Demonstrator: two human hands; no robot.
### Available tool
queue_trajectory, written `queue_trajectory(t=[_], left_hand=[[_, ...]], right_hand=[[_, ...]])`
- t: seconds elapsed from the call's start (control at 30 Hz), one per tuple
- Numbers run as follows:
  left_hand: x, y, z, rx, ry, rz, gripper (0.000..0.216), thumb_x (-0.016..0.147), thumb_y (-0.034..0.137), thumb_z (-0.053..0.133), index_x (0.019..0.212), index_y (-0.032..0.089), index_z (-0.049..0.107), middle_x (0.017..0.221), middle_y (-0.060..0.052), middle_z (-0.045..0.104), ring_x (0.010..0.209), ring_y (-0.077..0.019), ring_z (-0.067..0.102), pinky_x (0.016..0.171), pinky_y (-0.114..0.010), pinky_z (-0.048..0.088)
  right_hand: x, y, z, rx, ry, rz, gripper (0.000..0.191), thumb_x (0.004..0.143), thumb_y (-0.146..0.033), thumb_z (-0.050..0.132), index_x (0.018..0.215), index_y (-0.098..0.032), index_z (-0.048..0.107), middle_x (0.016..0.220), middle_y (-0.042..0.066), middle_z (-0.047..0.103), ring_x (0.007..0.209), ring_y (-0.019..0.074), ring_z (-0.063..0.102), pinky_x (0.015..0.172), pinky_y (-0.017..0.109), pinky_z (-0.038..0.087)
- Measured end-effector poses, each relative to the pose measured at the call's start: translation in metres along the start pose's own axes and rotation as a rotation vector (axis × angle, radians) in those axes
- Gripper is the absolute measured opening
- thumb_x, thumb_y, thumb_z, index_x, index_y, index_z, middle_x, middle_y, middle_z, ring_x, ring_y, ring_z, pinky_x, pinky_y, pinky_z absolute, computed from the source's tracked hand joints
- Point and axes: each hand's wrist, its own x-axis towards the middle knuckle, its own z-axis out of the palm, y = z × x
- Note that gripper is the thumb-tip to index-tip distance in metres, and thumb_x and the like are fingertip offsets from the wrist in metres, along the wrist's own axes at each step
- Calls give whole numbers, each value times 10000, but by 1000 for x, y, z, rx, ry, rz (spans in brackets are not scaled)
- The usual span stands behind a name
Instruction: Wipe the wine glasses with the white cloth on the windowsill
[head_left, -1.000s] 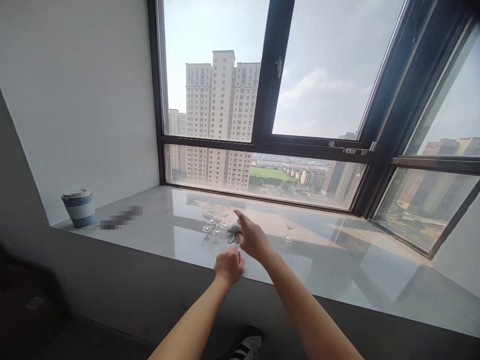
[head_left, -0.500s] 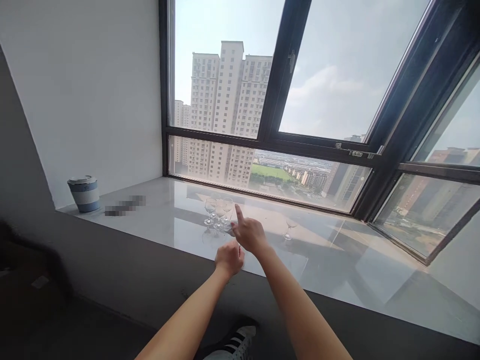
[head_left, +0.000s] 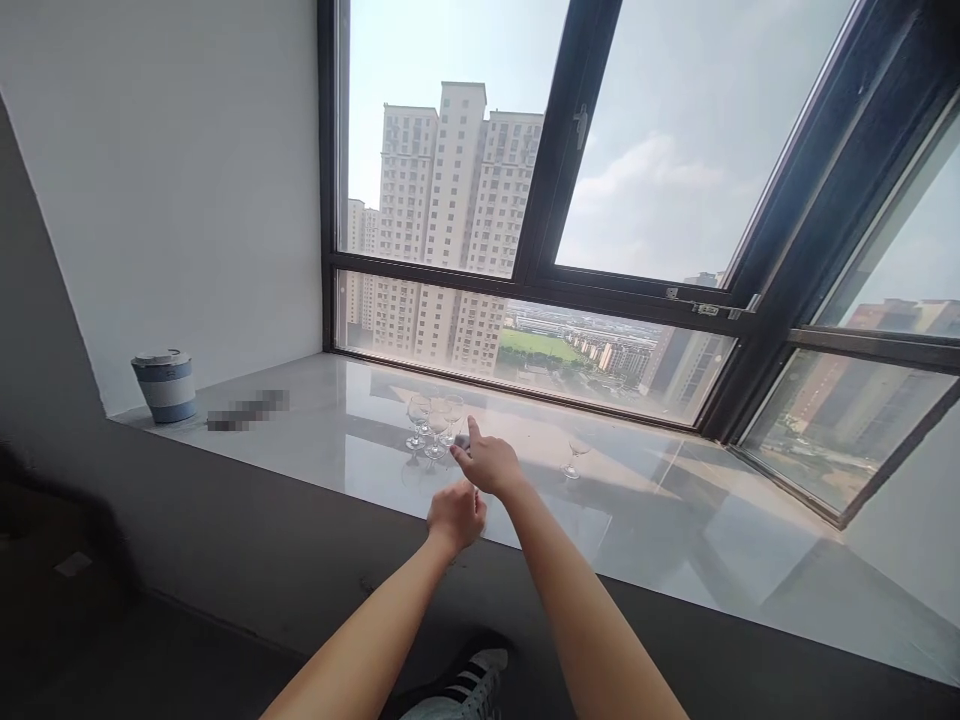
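My left hand is closed in a fist over the front part of the glossy window ledge; what it holds is hidden, perhaps the stem of a glass. My right hand is just above and behind it, fingers curled around a small grey cloth, of which only a bit shows. A cluster of three clear wine glasses stands upright on the ledge just left of my right hand. Another single wine glass stands to the right.
A blue-and-white lidded cup stands at the ledge's far left by the white wall. A blurred dark object lies beside it. Large dark-framed windows rise behind the ledge. A striped shoe shows below.
My right hand's raised forefinger has curled down and the hand has sunk a little toward the ledge. The grey cloth shows less. The view has shifted slightly.
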Motion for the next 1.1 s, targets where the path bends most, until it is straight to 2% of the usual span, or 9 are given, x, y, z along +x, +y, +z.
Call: queue_trajectory(t=[0.2,0.37,0.47,0.57,0.7,0.87,1.0,1.1], left_hand=[[0,0,0,21,9,-3,219,861,234,404,884,157,608,867,-107,648,812,-229,628,696,-312,404],[0,0,-1,8,-4,1,214,863,226,418,949,164,604,889,-101,648,829,-220,622,723,-303,400],[-1,-1,-3,9,-12,-12,186,867,226,431,916,155,596,877,-106,645,816,-215,618,722,-304,394],[-1,0,-4,11,2,-9,178,854,200,444,902,136,602,855,-120,643,793,-211,612,688,-302,386],[-1,1,-3,-1,11,1,195,845,186,440,897,137,621,852,-116,650,784,-206,607,680,-299,380],[3,-2,1,-39,-16,-29,196,834,207,459,834,139,642,837,-121,658,802,-218,614,711,-303,389],[5,-7,4,-95,-10,4,212,824,183,459,819,138,666,837,-155,667,810,-243,622,700,-318,384],[5,-10,5,-112,3,25,241,829,167,436,854,140,674,858,-160,672,811,-236,623,701,-315,382]], right_hand=[[-1,0,4,-13,13,23,672,922,-450,286,1493,-146,103,1004,126,671,902,244,612,725,319,385],[-1,-4,1,46,-5,33,754,899,-611,209,1486,-140,170,1006,133,671,936,263,607,721,316,393],[2,-6,3,75,6,80,720,922,-581,94,1469,-137,239,1011,146,672,945,262,611,728,322,396],[5,-6,8,42,21,111,629,942,-457,206,1481,-133,201,1008,145,675,925,249,618,726,318,400],[6,-4,12,0,32,103,681,899,-359,362,1490,-110,136,980,146,680,894,244,627,725,318,411],[2,-4,18,-47,113,47,692,892,-326,399,1489,-105,127,905,135,685,840,243,641,705,312,426],[0,-7,25,-65,218,29,639,940,-306,310,1486,-62,87,843,143,680,780,233,649,675,300,432],[-1,-7,28,-69,257,7,586,958,-297,281,1482,-81,132,821,133,681,740,219,650,665,292,429]])
